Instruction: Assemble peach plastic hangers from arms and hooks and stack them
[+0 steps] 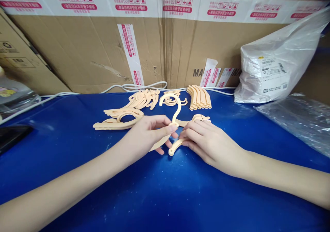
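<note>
My left hand [151, 130] is closed on a beige hanger hook [178, 108], pinching its base between thumb and fingers, with the curved end upright. A curved hanger arm [162, 142] slants down under that hand, partly covered by it. Close by on the right, my right hand [215, 142] is closed around another hanger arm [176, 147], whose end with a small hole points toward my left hand. The two ends look apart. Just behind my right hand lie more beige hanger pieces [202, 117], partly hidden by its fingers.
Folded hangers [110, 125] lie left on the blue table [160, 197]. Behind are loose hook pieces [145, 99] and a neat stack of hanger arms [199, 98]. A white cable [123, 86] runs before cardboard boxes [90, 46]. Plastic bags [273, 67] are right, a dark object [15, 135] left.
</note>
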The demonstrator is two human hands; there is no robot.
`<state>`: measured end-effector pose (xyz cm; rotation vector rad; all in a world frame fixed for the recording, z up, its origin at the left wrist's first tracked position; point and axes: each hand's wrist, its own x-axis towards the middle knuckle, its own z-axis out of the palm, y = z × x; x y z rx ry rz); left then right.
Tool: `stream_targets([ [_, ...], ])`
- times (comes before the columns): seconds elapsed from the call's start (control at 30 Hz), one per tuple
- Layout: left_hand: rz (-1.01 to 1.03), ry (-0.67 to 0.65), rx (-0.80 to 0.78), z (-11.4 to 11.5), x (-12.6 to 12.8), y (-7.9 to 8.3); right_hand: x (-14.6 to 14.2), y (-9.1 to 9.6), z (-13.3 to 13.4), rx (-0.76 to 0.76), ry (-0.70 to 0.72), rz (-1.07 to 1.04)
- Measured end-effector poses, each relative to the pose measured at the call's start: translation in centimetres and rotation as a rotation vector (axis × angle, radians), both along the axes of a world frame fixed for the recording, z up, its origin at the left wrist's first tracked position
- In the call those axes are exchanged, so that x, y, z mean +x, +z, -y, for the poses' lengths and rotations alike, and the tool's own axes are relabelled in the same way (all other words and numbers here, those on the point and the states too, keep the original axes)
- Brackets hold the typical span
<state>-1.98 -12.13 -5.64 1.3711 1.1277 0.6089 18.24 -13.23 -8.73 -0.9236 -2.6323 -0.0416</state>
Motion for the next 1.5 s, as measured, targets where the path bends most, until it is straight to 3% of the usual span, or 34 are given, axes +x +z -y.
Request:
stream_targets([
  [0.3,0.104,0.100,-0.067,-0.6,-0.3,-0.9,0.4,-0.5,-0.8,0.019,0.052,-0.100],
  [0.57,0.246,0.142,-0.123,-0.8,-0.4,-1.6,1.1,-0.6,-0.9,-0.092,-0.099,-0.121],
  [0.93,0.154,0.076,-0.159,-0.2,-0.4,-1.0,0.9,-0.3,-1.0,0.130,-0.048,-0.063],
  [1.23,0.209,0.011,-0.181,-0.1,-0.7,-1.3,0.9,-0.5,-0.9,0.261,-0.034,-0.033],
  [1.5,0.175,0.008,-0.122,0.0,-0.6,-0.9,0.8,-0.4,-0.8,0.238,-0.009,-0.039],
])
